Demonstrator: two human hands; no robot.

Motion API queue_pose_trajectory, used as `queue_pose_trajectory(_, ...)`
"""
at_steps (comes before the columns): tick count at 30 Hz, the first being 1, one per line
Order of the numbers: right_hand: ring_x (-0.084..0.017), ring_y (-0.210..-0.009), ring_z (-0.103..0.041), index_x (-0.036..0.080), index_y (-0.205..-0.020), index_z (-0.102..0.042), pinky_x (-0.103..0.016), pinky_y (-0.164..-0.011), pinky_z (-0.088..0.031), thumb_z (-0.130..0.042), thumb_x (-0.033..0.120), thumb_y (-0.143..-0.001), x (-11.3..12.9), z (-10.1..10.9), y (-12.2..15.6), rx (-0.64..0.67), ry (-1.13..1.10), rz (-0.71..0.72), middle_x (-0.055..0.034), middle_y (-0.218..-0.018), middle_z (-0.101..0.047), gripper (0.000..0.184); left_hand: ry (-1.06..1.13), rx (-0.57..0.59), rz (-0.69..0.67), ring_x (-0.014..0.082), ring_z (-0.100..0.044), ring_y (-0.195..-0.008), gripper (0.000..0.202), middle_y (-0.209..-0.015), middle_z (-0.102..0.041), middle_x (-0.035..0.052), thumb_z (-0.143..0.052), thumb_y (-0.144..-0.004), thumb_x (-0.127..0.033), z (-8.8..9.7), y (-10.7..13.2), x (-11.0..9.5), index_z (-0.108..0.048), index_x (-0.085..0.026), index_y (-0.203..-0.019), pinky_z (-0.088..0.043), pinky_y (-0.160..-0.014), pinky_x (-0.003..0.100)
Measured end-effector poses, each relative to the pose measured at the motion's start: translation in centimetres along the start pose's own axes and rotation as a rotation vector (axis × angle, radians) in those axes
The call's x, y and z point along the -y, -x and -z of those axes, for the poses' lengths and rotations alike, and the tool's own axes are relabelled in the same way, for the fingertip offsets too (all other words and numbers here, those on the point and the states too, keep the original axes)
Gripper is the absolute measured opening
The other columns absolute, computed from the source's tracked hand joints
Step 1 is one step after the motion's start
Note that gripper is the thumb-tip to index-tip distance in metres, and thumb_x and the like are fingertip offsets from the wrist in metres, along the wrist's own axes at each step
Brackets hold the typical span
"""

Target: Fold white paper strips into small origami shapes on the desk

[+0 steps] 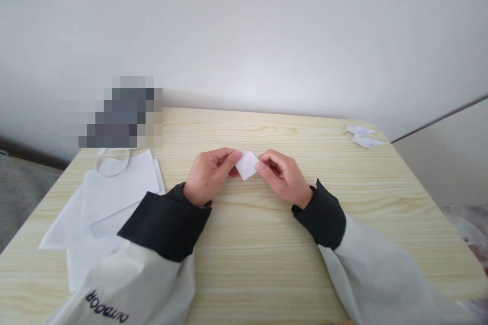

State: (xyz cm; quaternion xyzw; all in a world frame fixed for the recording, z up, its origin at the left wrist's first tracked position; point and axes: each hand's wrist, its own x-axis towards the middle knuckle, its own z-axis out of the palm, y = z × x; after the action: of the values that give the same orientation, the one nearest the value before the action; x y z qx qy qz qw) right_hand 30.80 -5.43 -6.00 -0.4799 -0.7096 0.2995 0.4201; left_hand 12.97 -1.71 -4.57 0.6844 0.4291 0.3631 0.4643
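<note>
My left hand (211, 173) and my right hand (284, 175) meet over the middle of a light wooden table (267, 244). Between them is a small folded piece of white paper (247, 164). Each hand pinches one side of it with thumb and fingers, the left on its left edge, the right on its right edge. The paper sits just above or on the tabletop; I cannot tell which. Both sleeves are white with dark cuffs.
A loose stack of white paper sheets (110, 198) lies on the table's left side, with a thin white ring (113, 162) on top. Small folded white paper pieces (364, 136) lie at the far right corner. A blurred patch (114, 111) sits at the back left.
</note>
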Motion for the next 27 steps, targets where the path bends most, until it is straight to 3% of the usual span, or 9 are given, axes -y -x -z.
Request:
queue_pose_trajectory(3,-0.008,-0.054,-0.039,0.017,-0.073,-0.055,-0.023,-0.051,-0.031,-0.048,0.027,-0.089,0.15,0.25,-0.04,-0.001,0.093,0.033,0.0026,-0.062,-0.047,0.020,-0.006,-0.014,-0.027,0.0125,-0.061,-0.061,0.029,-0.067,-0.069,0.0019,-0.054,-0.084,-0.036,0.06,0.10,-0.17,-0.069,-0.012,-0.078,-0.049,-0.058,0.020)
queue_pose_trajectory(12,-0.008,-0.053,-0.040,0.016,-0.072,-0.055,-0.022,-0.051,-0.031,-0.047,0.029,-0.090,-0.21,0.35,0.01,0.025,0.111,0.024,0.0024,-0.062,-0.048,0.023,0.124,0.127,0.029,0.0152,-0.064,-0.072,0.032,-0.084,-0.071,0.0058,-0.060,-0.079,-0.040,0.08,-0.31,0.17,-0.067,-0.012,-0.092,-0.052,-0.065,0.023)
queue_pose_trajectory(22,-0.009,-0.055,-0.043,0.017,-0.071,-0.056,-0.023,-0.055,-0.033,-0.047,0.028,-0.089,0.15,0.27,0.04,0.096,0.183,0.112,0.0013,-0.063,-0.051,0.023,-0.030,0.123,0.000,0.0158,-0.062,-0.070,0.027,-0.077,-0.070,0.0042,-0.058,-0.080,-0.037,0.21,-0.06,0.17,-0.068,-0.013,-0.078,-0.049,-0.064,0.024)
queue_pose_trajectory(27,-0.008,-0.050,-0.039,0.017,-0.066,-0.056,-0.023,-0.049,-0.031,-0.049,0.030,-0.087,-0.10,0.43,0.19,0.002,0.155,-0.007,0.0025,-0.056,-0.048,0.026,-0.031,0.085,-0.127,0.0174,-0.064,-0.083,0.032,-0.092,-0.070,0.0066,-0.065,-0.076,-0.037,0.59,-0.23,0.46,-0.064,-0.014,-0.099,-0.051,-0.077,0.029)
